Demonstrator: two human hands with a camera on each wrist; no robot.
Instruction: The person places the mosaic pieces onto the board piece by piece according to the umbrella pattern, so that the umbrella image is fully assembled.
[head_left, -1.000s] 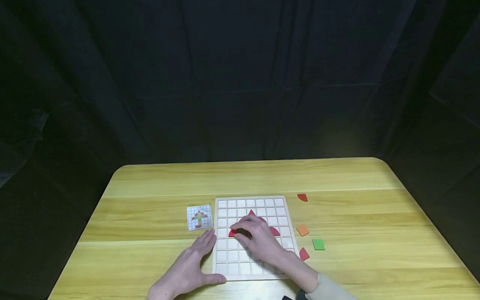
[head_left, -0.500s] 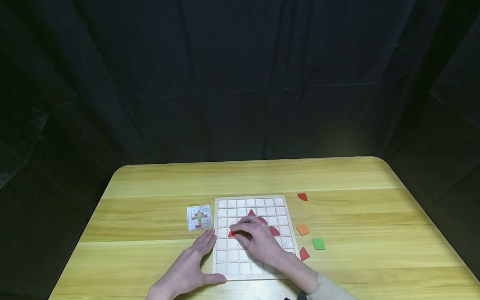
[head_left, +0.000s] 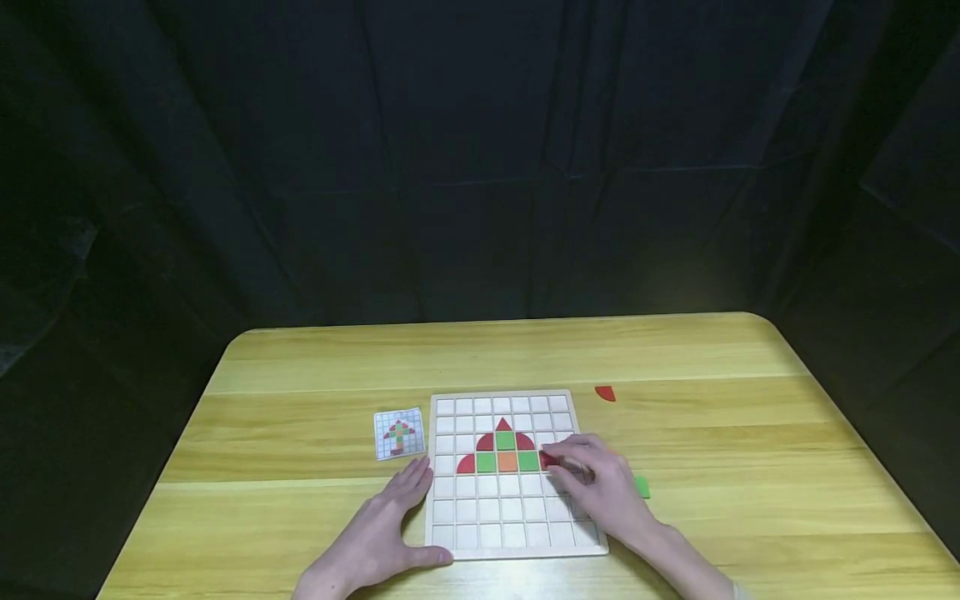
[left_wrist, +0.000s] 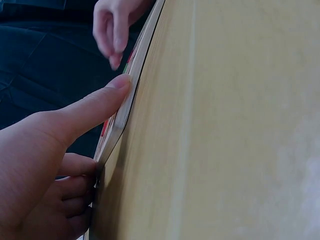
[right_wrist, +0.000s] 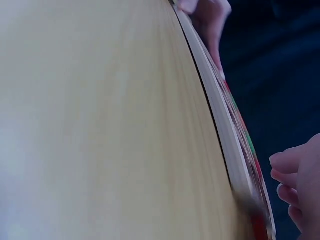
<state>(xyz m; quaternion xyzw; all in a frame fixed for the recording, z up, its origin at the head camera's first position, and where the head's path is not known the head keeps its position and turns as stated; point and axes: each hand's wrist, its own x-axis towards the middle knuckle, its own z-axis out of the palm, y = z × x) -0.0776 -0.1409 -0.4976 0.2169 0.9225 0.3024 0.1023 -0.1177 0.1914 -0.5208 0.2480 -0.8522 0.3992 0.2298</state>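
A wooden grid board [head_left: 517,552] with white squares lies on the table. Red, green and orange tiles form a stepped arrow shape on it. My left hand [head_left: 375,533] steadies its near left corner, thumb along the front edge and extended fingers at the left edge. On the right, my right hand [head_left: 600,487] is bent over the red quarter-circle tile [head_left: 547,460] at the end of the row, thumb and index fingertips apart on either side. In the right wrist view a narrow dark gap shows between its fingers [right_wrist: 286,162] and the board.
A pattern card [head_left: 399,434] lies left of the board, printed with a coloured arrow-like shape. Off its right side are a loose red quarter-circle tile [head_left: 605,393] and a green square tile [head_left: 642,487], partly covered by my right hand. A black curtain hangs behind the table.
My right hand has moved from the red tile at the row's left end to the one at its right end, uncovering the green and orange tiles. My left hand has stayed put.
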